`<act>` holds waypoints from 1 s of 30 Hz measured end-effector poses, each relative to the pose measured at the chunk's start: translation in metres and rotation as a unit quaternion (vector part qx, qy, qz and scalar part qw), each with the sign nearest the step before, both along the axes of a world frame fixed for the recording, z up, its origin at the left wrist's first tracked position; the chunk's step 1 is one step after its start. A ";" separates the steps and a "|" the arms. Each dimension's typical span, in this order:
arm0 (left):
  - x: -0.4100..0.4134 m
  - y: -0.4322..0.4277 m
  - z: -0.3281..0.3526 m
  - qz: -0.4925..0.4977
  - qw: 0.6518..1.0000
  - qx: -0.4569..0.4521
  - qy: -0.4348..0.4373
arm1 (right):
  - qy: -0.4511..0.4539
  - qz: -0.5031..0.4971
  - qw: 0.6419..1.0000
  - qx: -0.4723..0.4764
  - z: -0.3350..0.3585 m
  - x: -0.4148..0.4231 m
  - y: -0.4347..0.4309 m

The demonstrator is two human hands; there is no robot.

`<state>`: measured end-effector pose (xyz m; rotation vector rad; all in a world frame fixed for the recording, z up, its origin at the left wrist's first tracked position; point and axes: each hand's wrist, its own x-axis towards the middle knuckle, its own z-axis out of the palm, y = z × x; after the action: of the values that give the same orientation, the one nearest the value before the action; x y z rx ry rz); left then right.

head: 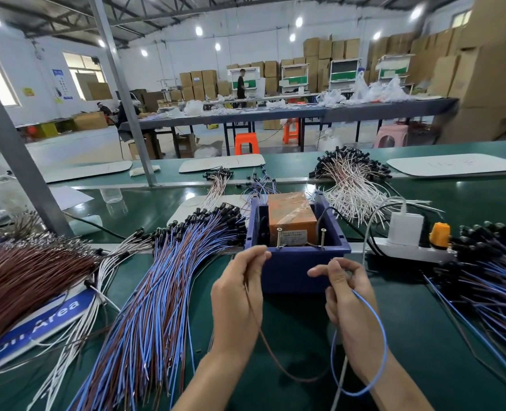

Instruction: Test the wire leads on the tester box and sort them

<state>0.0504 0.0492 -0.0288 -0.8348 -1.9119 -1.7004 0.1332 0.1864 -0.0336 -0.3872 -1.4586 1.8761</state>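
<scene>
Wire in each hand, over green counter (299,345). Left hand (239,289): fingers curled, pinching the tip of a brown wire (263,339), which hangs down past the palm and curves toward the near edge. Right hand (346,295): fingers pinching the tip of a blue wire (379,330), which drops in a wide loop around the wrist. Whether the two wires join behind the right forearm cannot be told.

Just beyond the hands stands the tester box (296,271), dark blue and open-topped. Two upright screws stand at its near rim. The left fingers are just beside the left screw (278,238); contact cannot be told. The right fingers are lower, at the box's near right corner, apart from the right screw (322,238). An orange unit (290,215) sits inside the box.

Left of the box lies a big fan of blue-and-brown leads (162,292), black caps at the far ends. Further left are white leads (76,321), then a brown heap (23,268) over a blue sign (38,324) reading "Area".

Right of the box is a white power strip (408,252) with a white charger (406,228) and an orange plug (439,234). Past it lies a second blue pile (489,280).

Beyond the box, to the right, is a pile of pale leads (352,185). Further back stands an orange stool (246,143) before a long table, with stacked cartons (483,69) at the far right.
</scene>
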 end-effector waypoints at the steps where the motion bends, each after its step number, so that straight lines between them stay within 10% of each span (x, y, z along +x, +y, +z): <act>1: -0.004 0.003 0.004 0.008 1.000 0.001 -0.001 | -0.004 -0.002 1.000 0.005 0.001 0.001 -0.001; 11: -0.012 0.019 0.000 0.043 0.998 -0.022 -0.032 | 0.008 -0.026 0.998 -0.051 0.004 0.005 0.007; 21: -0.005 0.016 0.005 0.082 0.995 -0.056 -0.003 | 0.000 -0.155 0.968 0.198 0.004 -0.018 -0.006; 30: -0.003 0.018 0.007 0.093 0.993 -0.072 0.025 | 0.023 -0.191 0.968 0.161 -0.002 -0.025 -0.002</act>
<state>0.0471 0.0668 -0.0219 -0.7175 -2.0289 -1.4332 0.1080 0.1843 -0.0355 -0.4281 -1.5027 1.3126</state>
